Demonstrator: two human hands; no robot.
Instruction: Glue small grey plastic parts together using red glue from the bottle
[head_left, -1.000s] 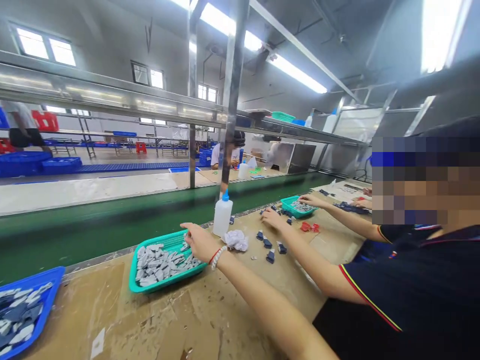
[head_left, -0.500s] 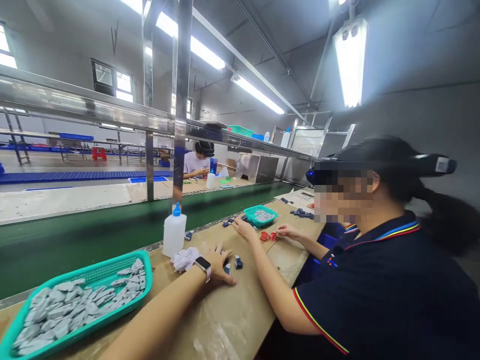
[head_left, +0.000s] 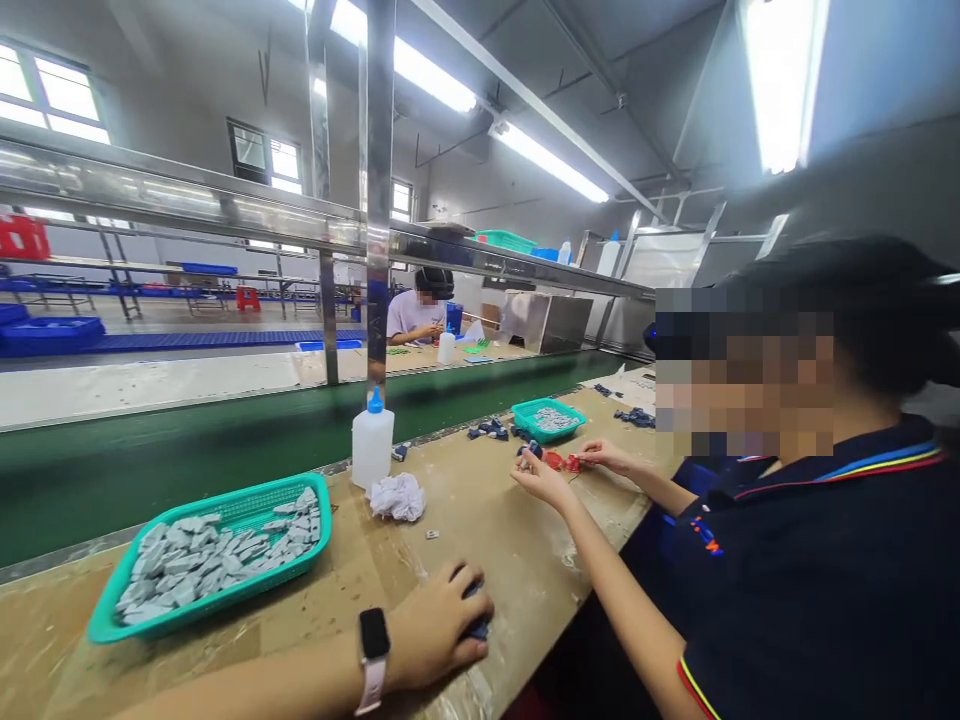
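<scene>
My left hand [head_left: 439, 625], with a watch on its wrist, lies palm down near the front edge of the table. Its fingers curl around small dark blue pieces [head_left: 475, 615], mostly hidden beneath them; how many there are I cannot tell. My right hand is out of view. Beyond my fingers a tiny light-coloured part [head_left: 432, 534] rests on the brown table covering [head_left: 495, 530]. To the left stands a green basket [head_left: 321, 535] with several grey wedge-like pieces [head_left: 202, 560]. A crumpled white cloth or paper [head_left: 397, 497] lies behind my hand.
A white bottle with a blue cap [head_left: 373, 445] stands by a metal post. On the right a co-worker [head_left: 810, 580] handles a dark blue piece and red parts [head_left: 562, 461]. A smaller green basket [head_left: 547, 425] and dark blue pieces [head_left: 487, 429] lie farther back, beside a green belt [head_left: 247, 440].
My left hand has drawn back towards me, closing around the dark blue pieces. The co-worker's left hand has come back from the small basket with a dark blue piece. My view has shifted.
</scene>
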